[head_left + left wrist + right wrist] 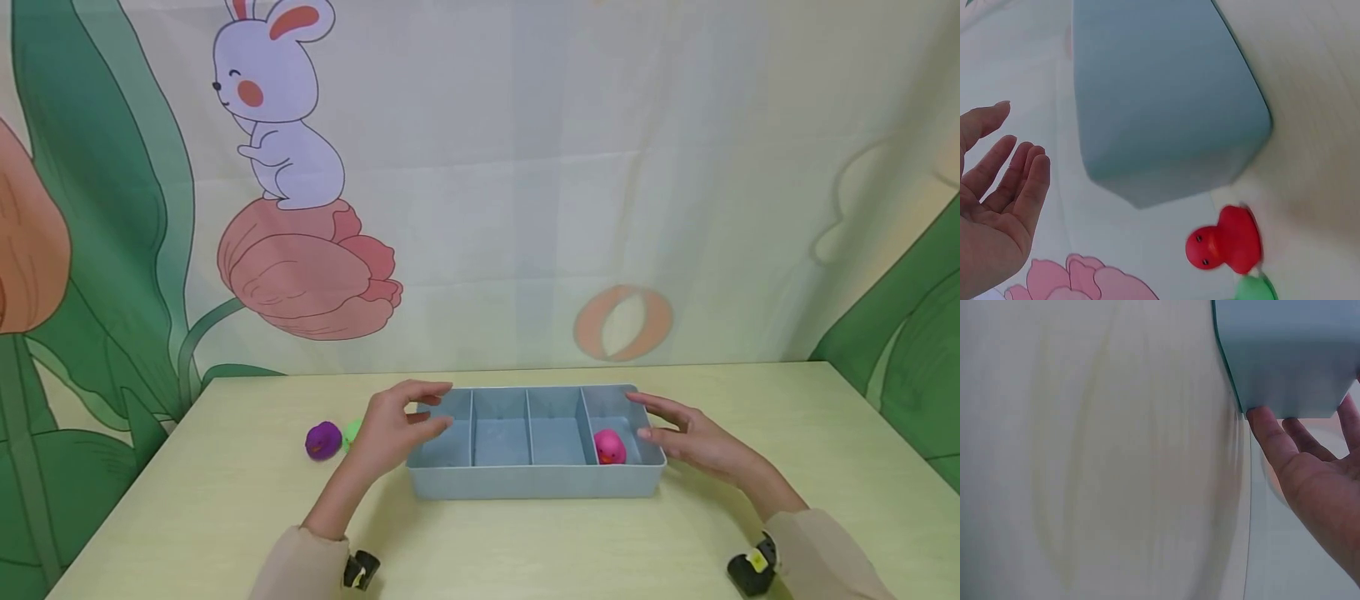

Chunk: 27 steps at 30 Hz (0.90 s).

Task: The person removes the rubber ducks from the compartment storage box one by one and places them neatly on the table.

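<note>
A blue-grey tray with a row of compartments sits on the table. Inside its rightmost compartment is a pink toy duck. My left hand is held at the tray's left end, thumb and fingers spread apart with nothing between them; the left wrist view shows it apart from the tray wall. At the opposite end, my right hand has its thumb and index finger over the rim, while extended fingertips reach the lower edge of the end wall in the right wrist view.
Left of the tray are a purple toy duck and a green toy partly covered by my left hand. A red toy duck shows only in the left wrist view. A printed cloth hangs behind the table.
</note>
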{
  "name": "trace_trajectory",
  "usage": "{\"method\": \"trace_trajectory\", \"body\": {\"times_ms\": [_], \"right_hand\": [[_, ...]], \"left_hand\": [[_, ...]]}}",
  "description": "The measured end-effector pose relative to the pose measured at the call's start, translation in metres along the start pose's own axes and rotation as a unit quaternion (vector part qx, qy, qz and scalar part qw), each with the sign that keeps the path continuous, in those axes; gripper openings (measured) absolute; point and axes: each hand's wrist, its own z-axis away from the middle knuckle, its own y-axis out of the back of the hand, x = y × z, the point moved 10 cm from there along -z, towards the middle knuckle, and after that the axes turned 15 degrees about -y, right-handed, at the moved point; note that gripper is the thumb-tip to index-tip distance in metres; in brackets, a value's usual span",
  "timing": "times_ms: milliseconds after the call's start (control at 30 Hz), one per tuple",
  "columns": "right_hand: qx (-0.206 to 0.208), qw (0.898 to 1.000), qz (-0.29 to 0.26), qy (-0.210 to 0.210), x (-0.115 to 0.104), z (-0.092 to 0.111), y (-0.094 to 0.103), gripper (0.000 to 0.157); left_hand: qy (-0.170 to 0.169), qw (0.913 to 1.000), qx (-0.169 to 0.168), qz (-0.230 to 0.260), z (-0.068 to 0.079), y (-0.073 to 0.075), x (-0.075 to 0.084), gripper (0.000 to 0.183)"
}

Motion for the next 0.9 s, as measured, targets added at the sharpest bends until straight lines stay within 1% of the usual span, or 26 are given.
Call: {"method": "trace_trajectory", "body": {"times_ms": [400, 533, 700, 800, 900], "right_hand": [[-0.004, 1.000, -0.005, 0.002, 0.000, 0.000, 0.000, 0.062], [-0.008, 1.000, -0.012, 0.005, -0.001, 0.000, -0.001, 0.062], [-0.010, 1.000, -0.012, 0.005, -0.001, 0.000, -0.001, 0.061], [-0.006, 1.000, -0.008, 0.003, -0.001, 0.000, 0.000, 0.061], [-0.008, 1.000, -0.011, 0.004, -0.002, 0.000, -0.001, 0.062]], "left_hand": [[-0.035, 0.9984, -0.020, 0.040, -0.022, -0.043, 0.026, 0.036], [-0.040, 0.9977, -0.028, 0.046, -0.028, -0.058, 0.033, 0.035], [-0.040, 0.9960, -0.044, 0.067, -0.035, -0.081, 0.037, 0.034], [-0.045, 0.9942, -0.055, 0.081, -0.039, -0.096, 0.037, 0.033], [-0.046, 0.9937, -0.063, 0.080, -0.041, -0.111, 0.037, 0.033]]}}
